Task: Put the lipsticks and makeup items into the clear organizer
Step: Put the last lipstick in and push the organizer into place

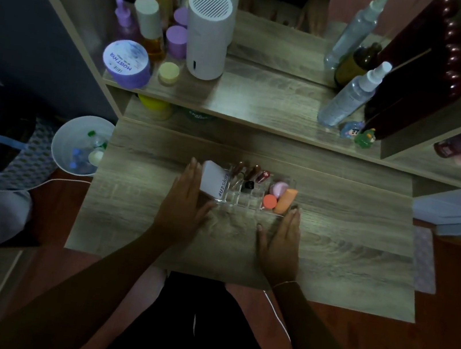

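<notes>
The clear organizer (244, 202) sits mid-table. Three dark lipsticks (252, 173) stand in its back slots, with a small black item (248, 185) in front of them. A white tube (216, 181) leans in the left compartment. On the right lie a pink sponge (279, 188), an orange tube (286, 200) and a coral round cap (269, 201). My left hand (185, 203) lies flat against the organizer's left side, touching the white tube. My right hand (280, 241) rests flat at its front right corner. Neither hand is closed around anything.
A raised shelf behind holds a purple jar (126, 62), bottles, a white cylinder (207, 35), spray bottles (350, 93) and a dark red mirror frame (419, 77). A white bin (81, 144) stands left of the table. A white cable (281, 324) runs by my right forearm.
</notes>
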Demonstrator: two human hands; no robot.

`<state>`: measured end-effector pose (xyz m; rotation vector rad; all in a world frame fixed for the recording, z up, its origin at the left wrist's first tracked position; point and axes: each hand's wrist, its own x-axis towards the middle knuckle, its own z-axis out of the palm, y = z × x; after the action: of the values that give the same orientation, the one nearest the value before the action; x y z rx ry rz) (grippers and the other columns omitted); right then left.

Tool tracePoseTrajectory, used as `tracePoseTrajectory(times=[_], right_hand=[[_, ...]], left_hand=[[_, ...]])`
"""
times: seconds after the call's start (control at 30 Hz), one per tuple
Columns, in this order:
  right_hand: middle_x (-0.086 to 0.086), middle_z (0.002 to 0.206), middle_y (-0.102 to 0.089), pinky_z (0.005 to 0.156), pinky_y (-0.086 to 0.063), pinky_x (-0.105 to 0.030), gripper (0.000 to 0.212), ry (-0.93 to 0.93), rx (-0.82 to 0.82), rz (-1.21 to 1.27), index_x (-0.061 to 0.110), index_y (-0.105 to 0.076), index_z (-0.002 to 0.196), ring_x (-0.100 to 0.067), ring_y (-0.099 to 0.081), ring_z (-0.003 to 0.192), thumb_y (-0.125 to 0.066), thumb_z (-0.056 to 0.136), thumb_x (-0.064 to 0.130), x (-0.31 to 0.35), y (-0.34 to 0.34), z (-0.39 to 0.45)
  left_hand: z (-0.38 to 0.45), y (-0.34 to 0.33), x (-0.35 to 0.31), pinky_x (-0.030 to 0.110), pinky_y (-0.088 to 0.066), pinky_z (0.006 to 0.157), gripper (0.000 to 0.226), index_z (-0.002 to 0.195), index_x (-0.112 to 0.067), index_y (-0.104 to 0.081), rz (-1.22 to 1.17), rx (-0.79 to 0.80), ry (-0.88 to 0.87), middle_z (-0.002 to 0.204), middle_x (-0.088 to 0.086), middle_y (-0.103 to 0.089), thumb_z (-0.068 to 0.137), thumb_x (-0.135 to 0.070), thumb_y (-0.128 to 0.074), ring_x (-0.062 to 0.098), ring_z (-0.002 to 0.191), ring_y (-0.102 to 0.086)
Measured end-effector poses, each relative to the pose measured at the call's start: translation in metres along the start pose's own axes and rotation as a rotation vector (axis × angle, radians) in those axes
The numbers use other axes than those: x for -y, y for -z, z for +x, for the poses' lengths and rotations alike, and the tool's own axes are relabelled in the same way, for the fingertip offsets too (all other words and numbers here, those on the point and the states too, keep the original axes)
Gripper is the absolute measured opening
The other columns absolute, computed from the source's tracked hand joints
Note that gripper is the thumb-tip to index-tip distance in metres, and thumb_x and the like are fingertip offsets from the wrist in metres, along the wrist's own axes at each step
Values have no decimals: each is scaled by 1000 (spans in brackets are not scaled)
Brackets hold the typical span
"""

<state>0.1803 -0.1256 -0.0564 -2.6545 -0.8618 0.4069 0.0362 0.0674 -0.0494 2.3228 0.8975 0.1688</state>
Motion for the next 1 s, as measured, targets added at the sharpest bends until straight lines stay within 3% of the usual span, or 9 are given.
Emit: tracePoseTrajectory(times=[0.13,0.33,0.6,1.0], right_hand=[[-27,157,-17,120,-22,-49,82,31,-3,-54,-4,-13,148,-37,-17,147,-54,93,40,0,-1,0],[-27,157,-19,119,-22,-50,82,2,35,-137,-4,-13,148,-37,-21,146,-48,94,46,0,-5,0],[-26,156,-21,119,-22,-51,82,-6,14,-192,-5,-18,147,-37,-22,146,-48,93,48,3,-4,-1],[-25,156,-22,119,-22,-51,81,-49,-6,-206,-5,-17,147,-37,-22,146,-47,94,48,4,-6,-2]], left_hand=[[-18,-7,6,52,-21,112,94,147,-8,1,-34,38,56,156,21,-6,86,-45,-60,34,141,-14],[-23,-12,6,47,-17,113,96,147,-11,6,-73,47,77,157,19,-3,86,-46,-60,31,142,-10],[-28,-17,12,51,-20,114,90,145,1,-1,11,93,28,153,27,-12,89,-55,-44,33,141,-14],[-23,-17,12,44,-12,116,91,145,0,3,70,129,5,155,23,-5,89,-55,-44,31,143,-11]])
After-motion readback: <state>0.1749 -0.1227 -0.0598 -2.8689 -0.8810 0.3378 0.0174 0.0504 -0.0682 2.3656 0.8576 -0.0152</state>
